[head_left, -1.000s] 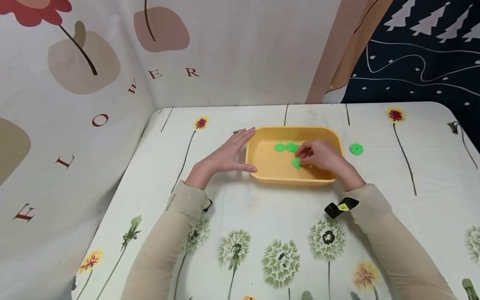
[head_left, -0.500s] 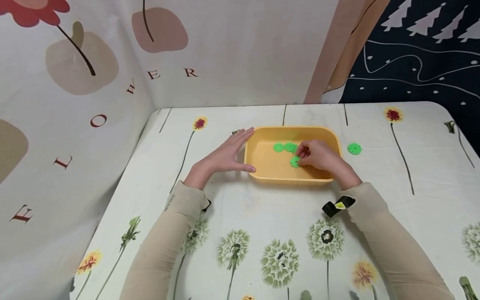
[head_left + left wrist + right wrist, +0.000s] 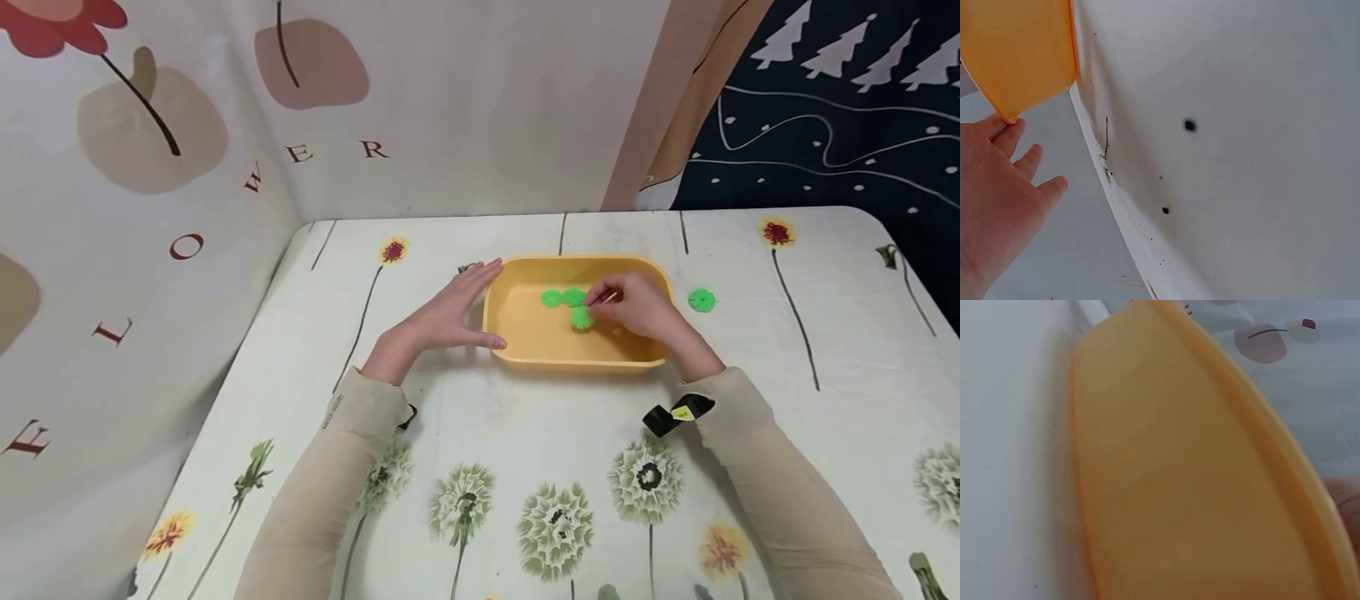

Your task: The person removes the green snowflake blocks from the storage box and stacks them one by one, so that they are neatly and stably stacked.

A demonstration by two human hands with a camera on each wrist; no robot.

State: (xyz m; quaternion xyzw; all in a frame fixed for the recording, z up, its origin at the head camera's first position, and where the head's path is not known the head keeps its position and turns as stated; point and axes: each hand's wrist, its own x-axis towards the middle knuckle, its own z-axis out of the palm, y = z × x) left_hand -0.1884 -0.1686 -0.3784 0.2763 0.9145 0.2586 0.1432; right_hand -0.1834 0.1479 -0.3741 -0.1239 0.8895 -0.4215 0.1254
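A yellow plastic tray (image 3: 525, 350) stands on the table in the head view. My left hand (image 3: 442, 315) touches its left end with fingers spread and straight, the thumb at the front corner and the fingertips at the back one. In the left wrist view, fingertips (image 3: 1013, 125) meet the tray's rim. Inside the tray, my right hand (image 3: 637, 308) pinches a green notched disc (image 3: 582, 319) at its edge. Two more green discs (image 3: 552, 298) lie side by side just behind it, the right one close to my fingertips. The tray wall hides most of the right hand in the right wrist view.
One loose green disc (image 3: 702, 300) lies on the table just right of the tray. A white flower-print cloth (image 3: 517, 433) covers the table. Behind it hangs a printed fabric backdrop (image 3: 480, 108), with a dark tree-print cloth (image 3: 840, 125) at the right.
My right hand has moved the pinched disc slightly back, closer to the two discs behind it. The left hand stays at the tray's end. The head view has shifted a little.
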